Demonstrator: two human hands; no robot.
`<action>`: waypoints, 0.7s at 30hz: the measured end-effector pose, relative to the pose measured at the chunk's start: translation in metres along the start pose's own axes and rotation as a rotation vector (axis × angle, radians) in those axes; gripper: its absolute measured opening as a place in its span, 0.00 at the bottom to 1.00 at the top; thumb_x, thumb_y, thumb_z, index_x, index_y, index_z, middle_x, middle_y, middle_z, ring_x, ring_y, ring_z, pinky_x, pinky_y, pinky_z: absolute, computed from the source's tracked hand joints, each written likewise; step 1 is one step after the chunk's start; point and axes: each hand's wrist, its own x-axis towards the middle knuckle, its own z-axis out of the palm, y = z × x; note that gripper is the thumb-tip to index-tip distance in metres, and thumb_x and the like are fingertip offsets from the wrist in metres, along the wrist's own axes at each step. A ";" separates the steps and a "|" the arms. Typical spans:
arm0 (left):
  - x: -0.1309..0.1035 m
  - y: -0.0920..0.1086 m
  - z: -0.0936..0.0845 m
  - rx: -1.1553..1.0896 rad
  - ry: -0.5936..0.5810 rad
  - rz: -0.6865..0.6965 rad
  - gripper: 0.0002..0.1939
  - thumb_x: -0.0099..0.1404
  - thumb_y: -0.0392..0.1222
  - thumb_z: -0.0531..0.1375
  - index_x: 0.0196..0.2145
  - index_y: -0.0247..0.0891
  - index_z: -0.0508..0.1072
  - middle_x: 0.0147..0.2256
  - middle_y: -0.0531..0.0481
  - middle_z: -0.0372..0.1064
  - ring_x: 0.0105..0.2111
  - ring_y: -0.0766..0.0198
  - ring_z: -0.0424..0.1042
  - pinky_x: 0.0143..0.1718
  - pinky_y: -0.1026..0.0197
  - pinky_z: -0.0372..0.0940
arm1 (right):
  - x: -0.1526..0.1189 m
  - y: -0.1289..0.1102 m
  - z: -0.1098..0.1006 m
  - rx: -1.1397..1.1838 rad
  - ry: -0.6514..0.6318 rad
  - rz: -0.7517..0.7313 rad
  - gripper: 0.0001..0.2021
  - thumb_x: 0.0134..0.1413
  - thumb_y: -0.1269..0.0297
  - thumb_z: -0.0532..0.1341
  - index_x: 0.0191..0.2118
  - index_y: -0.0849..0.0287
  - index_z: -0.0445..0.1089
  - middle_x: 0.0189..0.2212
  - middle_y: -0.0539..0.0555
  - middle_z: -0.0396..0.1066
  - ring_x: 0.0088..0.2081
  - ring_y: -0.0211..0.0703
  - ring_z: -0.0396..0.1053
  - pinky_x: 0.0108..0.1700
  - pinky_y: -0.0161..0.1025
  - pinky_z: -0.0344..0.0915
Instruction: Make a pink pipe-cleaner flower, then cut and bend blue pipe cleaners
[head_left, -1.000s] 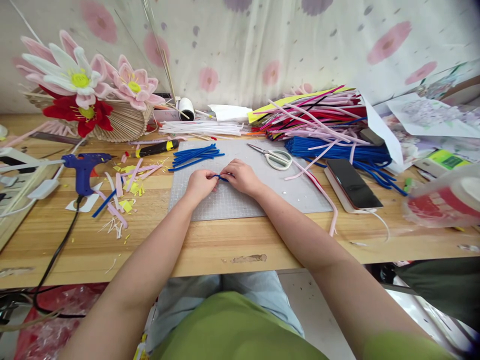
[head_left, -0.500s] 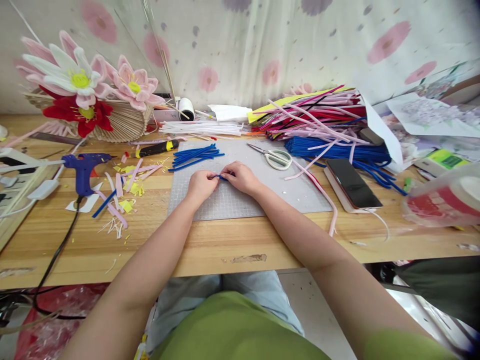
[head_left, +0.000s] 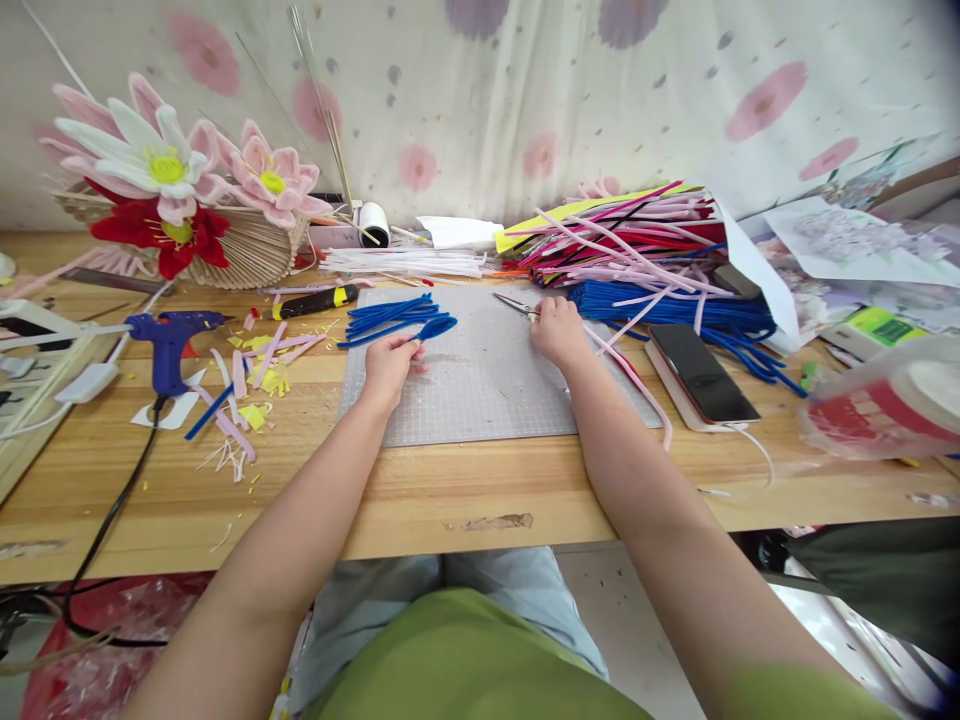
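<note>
My left hand [head_left: 391,367] pinches a blue pipe cleaner [head_left: 437,328] bent into a narrow petal-like loop, which points up and to the right above the grey cutting mat [head_left: 480,400]. Just behind it lies a small bunch of cut blue pipe cleaners [head_left: 386,315]. Over at the mat's right side, my right hand [head_left: 557,328] is closed over the handles of the scissors [head_left: 514,302]. Their blades point to the upper left, and the handles are mostly hidden under my fingers.
A blue glue gun [head_left: 169,345] stands left, beside pink and yellow scraps [head_left: 274,375]. Pipe cleaner flowers [head_left: 165,165] sit behind it. A utility knife [head_left: 311,300] lies near the mat. Bundled blue pipe cleaners [head_left: 667,305], a phone [head_left: 705,370] and a plastic cup [head_left: 885,400] are right.
My hands have come apart. My right hand has moved right, onto the scissors. My left hand has shifted slightly left, and the loop of blue pipe cleaner now shows.
</note>
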 end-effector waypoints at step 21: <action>0.009 0.000 -0.014 0.246 -0.044 0.194 0.04 0.51 0.35 0.60 0.28 0.36 0.73 0.25 0.52 0.69 0.25 0.68 0.67 0.29 0.63 0.65 | 0.003 0.008 -0.029 0.115 -0.223 0.210 0.15 0.42 0.63 0.60 0.38 0.64 0.70 0.38 0.62 0.71 0.42 0.51 0.68 0.41 0.42 0.61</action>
